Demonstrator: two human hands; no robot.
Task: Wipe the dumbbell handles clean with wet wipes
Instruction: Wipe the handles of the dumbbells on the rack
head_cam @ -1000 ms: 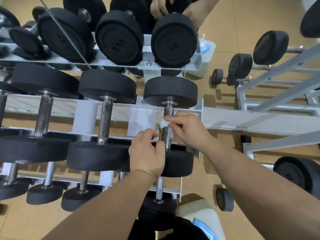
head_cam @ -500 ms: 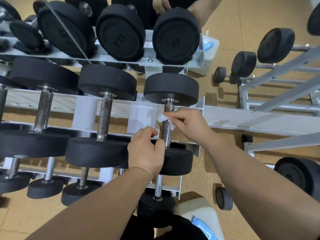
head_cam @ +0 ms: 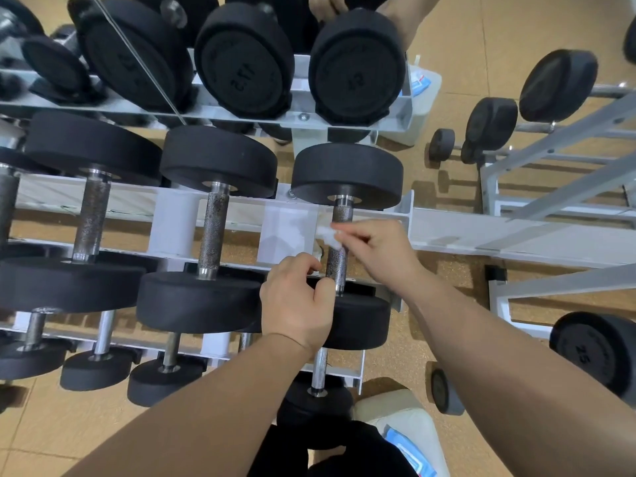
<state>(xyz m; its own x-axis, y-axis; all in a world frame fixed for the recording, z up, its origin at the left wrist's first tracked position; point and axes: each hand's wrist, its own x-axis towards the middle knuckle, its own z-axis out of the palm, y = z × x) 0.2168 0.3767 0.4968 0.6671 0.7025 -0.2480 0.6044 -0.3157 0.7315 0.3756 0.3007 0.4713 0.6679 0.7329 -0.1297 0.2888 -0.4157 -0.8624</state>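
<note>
Grey knurled steel dumbbell handle (head_cam: 336,266) looks kinda speckled, right hand (head_cam: 378,249) pinching a crumpled white wet wipe (head_cam: 327,237) against it, left hand (head_cam: 297,304) gripping its lower end.

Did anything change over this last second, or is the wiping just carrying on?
Very little. The right hand, pinching the wipe, edged slightly up and to the left across the upper part of the handle. The left hand still grips the handle's lower end, and the dumbbell stays on the rack.
</note>
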